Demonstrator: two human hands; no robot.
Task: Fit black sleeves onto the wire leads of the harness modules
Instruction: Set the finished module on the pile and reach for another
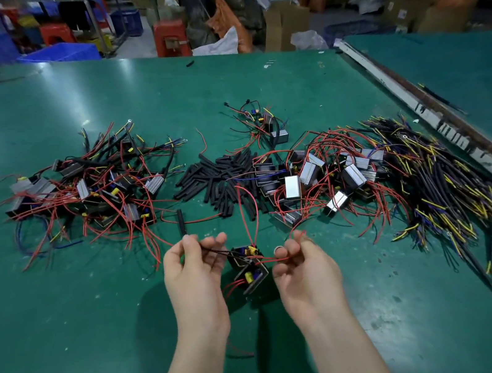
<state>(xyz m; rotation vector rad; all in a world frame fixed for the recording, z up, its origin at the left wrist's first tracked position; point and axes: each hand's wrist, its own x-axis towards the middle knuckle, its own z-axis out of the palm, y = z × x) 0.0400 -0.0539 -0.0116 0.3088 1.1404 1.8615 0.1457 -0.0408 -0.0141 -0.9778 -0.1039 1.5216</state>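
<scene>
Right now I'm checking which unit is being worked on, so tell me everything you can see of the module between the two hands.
The module is a small open dark frame, seemingly metal, holding yellow and blue components. It hangs tilted just above the green table, between the hands. The left hand pinches its thin black leads; the right hand holds its red leads, which loop upward. No black sleeve shows on these leads.

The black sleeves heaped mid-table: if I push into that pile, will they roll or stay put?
The black sleeves look round and light, so loose ones probably roll. Criss-crossed ones may drag along together. Red leads lying across the heap could snag.
</scene>
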